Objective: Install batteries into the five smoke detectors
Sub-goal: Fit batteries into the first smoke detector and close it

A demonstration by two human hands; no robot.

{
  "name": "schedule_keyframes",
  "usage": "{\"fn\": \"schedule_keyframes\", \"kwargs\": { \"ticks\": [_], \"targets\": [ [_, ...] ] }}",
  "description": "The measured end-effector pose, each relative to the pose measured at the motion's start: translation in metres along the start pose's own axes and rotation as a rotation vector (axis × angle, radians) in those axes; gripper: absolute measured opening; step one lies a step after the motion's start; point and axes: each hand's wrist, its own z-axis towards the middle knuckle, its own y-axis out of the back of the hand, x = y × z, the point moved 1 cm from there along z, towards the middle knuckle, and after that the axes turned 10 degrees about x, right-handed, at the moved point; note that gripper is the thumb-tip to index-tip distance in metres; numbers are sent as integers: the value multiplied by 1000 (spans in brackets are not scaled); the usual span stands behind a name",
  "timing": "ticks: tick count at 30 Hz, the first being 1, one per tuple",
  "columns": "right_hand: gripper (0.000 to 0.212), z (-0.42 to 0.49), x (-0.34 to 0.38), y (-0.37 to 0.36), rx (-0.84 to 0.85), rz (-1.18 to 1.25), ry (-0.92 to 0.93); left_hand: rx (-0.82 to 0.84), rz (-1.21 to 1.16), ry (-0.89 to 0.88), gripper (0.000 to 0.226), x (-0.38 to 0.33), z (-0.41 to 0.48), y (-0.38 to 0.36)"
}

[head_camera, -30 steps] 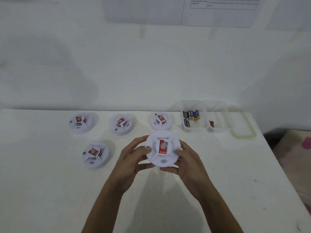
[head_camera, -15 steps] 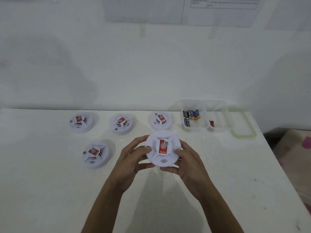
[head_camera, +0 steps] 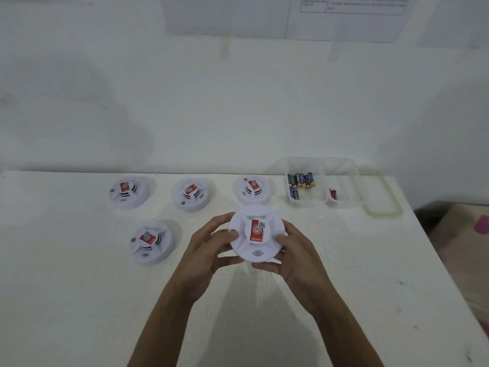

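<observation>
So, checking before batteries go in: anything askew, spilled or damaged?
Nothing stands out. Four smoke detectors sit flat on the table, the left hand and right hand hold the fifth detector, batteries lie inside the clear container.

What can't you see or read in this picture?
Head view:
Back of the held smoke detector: faces away, with left hand and right hand round it.
Print on the wall paper: blurred, cut by the top edge.
Labels on the batteries in the clear box: too small.
The small red thing beside them: too small to identify.
</observation>
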Motion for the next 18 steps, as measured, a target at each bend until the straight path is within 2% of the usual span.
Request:
{"fn": "schedule_keyframes", "kwargs": {
  "ticks": [2, 8, 18],
  "targets": [
    [17, 0, 1, 0, -2, -2, 5, 0, 1, 1, 34, 0, 0, 0],
    [17, -1, 1, 0, 3, 22, -12, 24, 23, 12, 44, 3, -1, 0],
    [17, -4, 5, -1, -1, -27, 32, 44, -8, 14, 39, 3, -1, 0]
  ]
}}
